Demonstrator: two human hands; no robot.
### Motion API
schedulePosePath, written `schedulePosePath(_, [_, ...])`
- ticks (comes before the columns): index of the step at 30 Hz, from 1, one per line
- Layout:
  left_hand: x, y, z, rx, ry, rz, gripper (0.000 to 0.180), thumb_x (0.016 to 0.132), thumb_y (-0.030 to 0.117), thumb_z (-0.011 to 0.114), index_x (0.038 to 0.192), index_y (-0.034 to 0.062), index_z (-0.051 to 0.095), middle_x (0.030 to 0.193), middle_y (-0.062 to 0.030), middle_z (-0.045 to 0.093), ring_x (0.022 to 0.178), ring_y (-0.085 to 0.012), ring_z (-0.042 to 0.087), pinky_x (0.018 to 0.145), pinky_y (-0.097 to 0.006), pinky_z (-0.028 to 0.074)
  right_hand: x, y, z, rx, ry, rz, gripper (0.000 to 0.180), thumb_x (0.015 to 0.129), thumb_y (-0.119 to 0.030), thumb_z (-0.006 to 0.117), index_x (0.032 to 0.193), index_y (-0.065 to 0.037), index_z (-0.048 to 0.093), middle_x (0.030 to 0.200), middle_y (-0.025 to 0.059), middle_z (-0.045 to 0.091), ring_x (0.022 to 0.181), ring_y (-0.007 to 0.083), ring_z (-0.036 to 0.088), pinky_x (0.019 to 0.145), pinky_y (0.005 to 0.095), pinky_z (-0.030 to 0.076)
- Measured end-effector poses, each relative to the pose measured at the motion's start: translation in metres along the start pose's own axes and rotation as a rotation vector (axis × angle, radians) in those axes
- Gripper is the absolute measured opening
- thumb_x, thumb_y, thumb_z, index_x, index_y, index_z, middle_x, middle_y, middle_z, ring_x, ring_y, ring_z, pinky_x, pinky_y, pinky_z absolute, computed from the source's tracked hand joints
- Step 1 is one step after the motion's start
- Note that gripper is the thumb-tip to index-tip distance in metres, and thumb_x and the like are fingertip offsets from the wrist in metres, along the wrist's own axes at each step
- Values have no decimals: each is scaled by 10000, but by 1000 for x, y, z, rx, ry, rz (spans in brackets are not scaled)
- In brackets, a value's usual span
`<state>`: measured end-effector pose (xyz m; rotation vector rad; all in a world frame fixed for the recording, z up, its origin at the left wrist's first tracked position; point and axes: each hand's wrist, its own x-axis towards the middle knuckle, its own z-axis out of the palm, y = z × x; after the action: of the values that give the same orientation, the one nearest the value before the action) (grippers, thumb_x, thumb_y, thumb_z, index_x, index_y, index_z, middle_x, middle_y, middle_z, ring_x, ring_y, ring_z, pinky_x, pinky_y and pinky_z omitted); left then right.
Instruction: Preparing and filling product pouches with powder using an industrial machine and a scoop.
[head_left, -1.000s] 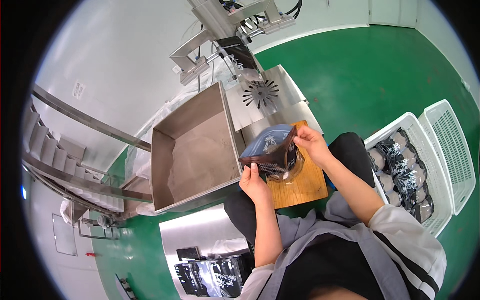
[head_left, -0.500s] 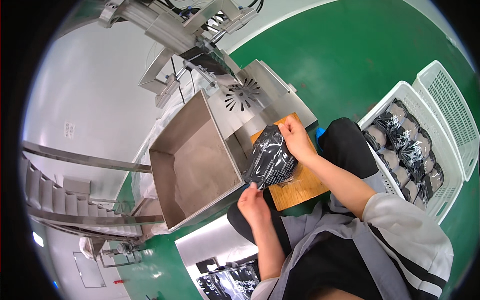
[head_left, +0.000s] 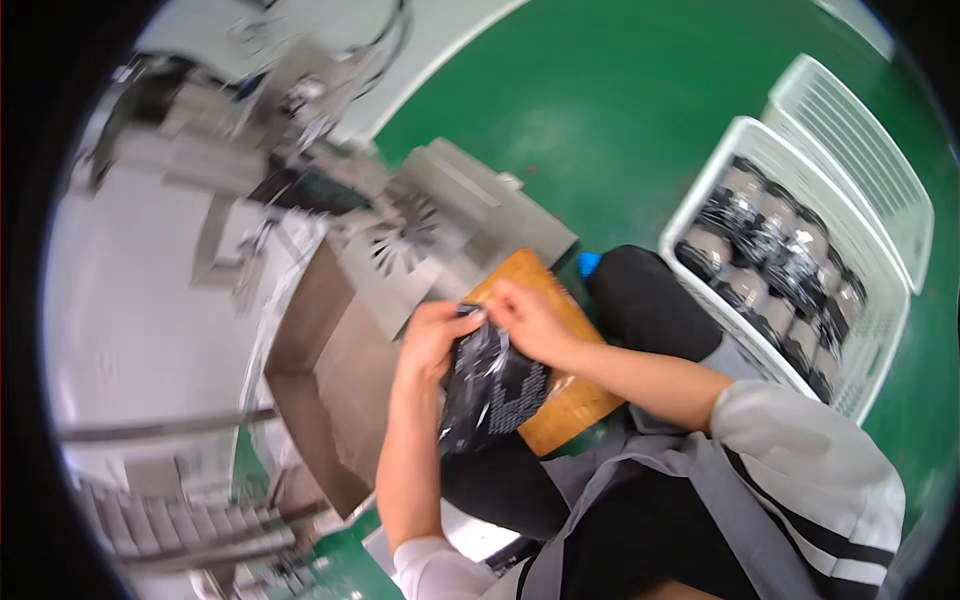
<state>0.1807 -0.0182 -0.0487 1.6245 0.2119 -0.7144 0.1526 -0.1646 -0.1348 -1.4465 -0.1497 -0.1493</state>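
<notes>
A black printed plastic bag [head_left: 492, 390] hangs from both hands in front of me, over a wooden board [head_left: 570, 412]. My left hand [head_left: 432, 338] pinches the upper edge of the bag, thumb against fingers. Close beside it, my right hand [head_left: 525, 318] pinches the same edge, fingertips near the left thumb. Whether the bag's mouth is parted is blurred. What the bag contains, if anything, cannot be made out.
A deep metal bin [head_left: 345, 385] with brown-grey material stands left of the board. Beyond it is a metal machine [head_left: 405, 235] with a slotted round plate. At right, a white crate [head_left: 690, 225] holds several filled packs [head_left: 770, 240], beside another white basket [head_left: 850, 150].
My left hand has moved up from the bag's lower corner to its upper edge, next to my right hand. My view has swung, so the machine and crate sit further left.
</notes>
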Motion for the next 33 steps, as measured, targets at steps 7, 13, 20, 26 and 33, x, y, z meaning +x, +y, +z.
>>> schedulePosePath(7, [-22,0,7,59,49,36,93,800,8,644,862,-61,640,801,-76,654,673,-130,606,618,-245,471,25,-5,6,260,-333,256,204,878,-199,596,775,-26,561,671,26,557,661,91,483,598,283,400])
schedulePosePath(13, [-72,-33,23,-25,175,-10,106,818,25,635,871,-67,635,782,-83,658,610,-136,607,565,-252,483,7,-19,-4,153,-145,166,181,853,-169,608,747,-30,561,605,59,524,584,133,473,555,309,388])
schedulePosePath(20, [-146,-80,24,-105,292,114,88,807,-15,636,855,-87,646,786,-121,672,623,-148,615,604,-255,501,-8,-17,0,98,-77,55,197,848,-173,617,731,-25,560,589,59,525,557,154,473,546,321,388])
schedulePosePath(26, [-174,-99,38,-27,343,238,107,847,61,638,771,-14,638,687,-70,640,526,-112,552,507,-228,440,-28,-21,-3,177,26,45,206,814,-175,643,716,-13,562,619,125,562,578,223,535,559,358,407])
schedulePosePath(33, [-180,-130,48,-29,559,510,148,882,90,606,753,20,592,671,-8,566,562,-63,487,512,-209,393,-60,-39,-48,81,78,-10,217,819,-195,650,740,-12,565,630,103,583,578,211,540,571,341,428])
